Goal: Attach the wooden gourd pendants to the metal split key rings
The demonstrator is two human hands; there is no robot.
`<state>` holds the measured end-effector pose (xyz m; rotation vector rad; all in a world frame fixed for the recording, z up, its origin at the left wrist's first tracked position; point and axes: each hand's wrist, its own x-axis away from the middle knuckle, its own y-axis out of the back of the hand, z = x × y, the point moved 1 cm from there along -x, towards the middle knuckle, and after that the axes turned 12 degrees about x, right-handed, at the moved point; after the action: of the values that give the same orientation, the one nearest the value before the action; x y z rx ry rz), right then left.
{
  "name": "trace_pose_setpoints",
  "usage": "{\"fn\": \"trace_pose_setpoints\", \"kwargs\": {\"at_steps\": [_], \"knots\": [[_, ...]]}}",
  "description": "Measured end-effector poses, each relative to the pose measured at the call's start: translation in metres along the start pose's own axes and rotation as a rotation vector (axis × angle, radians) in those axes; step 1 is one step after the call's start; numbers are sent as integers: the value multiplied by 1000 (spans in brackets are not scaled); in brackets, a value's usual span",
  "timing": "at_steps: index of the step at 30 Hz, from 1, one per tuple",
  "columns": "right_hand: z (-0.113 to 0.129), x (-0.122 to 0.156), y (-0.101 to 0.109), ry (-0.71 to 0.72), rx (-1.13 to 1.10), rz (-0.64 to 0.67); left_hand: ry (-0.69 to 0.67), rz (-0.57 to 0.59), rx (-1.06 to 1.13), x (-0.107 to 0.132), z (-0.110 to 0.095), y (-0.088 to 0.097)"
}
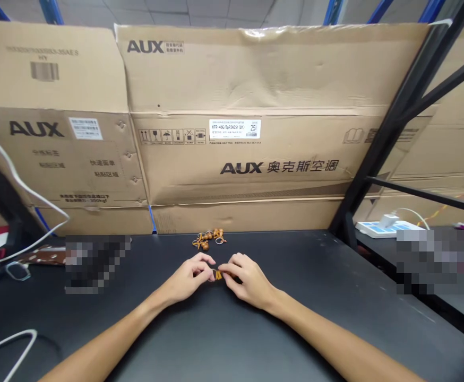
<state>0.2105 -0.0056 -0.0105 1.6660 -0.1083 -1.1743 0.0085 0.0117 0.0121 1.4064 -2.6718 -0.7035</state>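
Note:
My left hand [194, 277] and my right hand [248, 278] meet over the middle of the black table. Between their fingertips is a small keychain [218, 275] with an orange-brown, tassel-like end hanging down. Thumb and fingers of the left hand pinch it at its left side. The right fingers are closed on it from the right, hiding part of it. Just beyond the hands lies a small heap of keychains [205, 245], with brown gourd-like beads and metal rings.
Large cardboard boxes [240, 183] stand upright along the table's back edge. A black metal frame [379, 122] rises at the right, near a white power strip [387, 229]. At the left are glasses [18, 271], a brown dotted pouch [46, 256] and a white cable [33, 192].

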Motion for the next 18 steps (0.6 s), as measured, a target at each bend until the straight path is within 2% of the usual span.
{"fn": "trace_pose_setpoints", "kwargs": {"at_steps": [8,18], "knots": [[4,1,3,110,8,-54,-27,48,-4,0,-1,0],[4,0,2,91,57,-110,-33,65,47,1,2,2]]}}
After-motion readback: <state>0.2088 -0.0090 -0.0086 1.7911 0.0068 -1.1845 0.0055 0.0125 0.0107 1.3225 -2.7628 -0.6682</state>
